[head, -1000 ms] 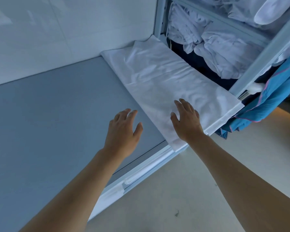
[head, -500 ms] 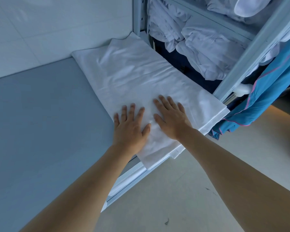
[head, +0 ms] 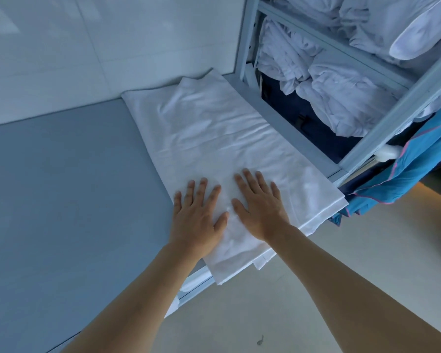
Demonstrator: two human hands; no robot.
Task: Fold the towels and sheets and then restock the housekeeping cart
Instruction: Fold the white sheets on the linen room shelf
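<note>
A white sheet [head: 209, 133], folded into a long strip, lies along the right side of the grey-blue table [head: 61, 200], its near end hanging over the table's front edge. My left hand [head: 196, 215] and my right hand [head: 260, 205] lie flat side by side on the near end of the sheet, fingers spread, palms down, holding nothing. The housekeeping cart [head: 397, 103] stands to the right, touching the table, with its pale metal frame and shelves stuffed with crumpled white linen [head: 341, 98].
A blue cloth with pink trim [head: 402, 179] hangs from the cart's near corner. A white tiled wall [head: 87, 47] runs behind the table. Pale floor [head: 316, 301] lies below the table's front edge. A white rounded item [head: 413, 39] sits on the upper cart shelf.
My left hand has moved from above the bare table onto the sheet, beside my right hand. Both now rest flat on the sheet's near end. The view has shifted slightly.
</note>
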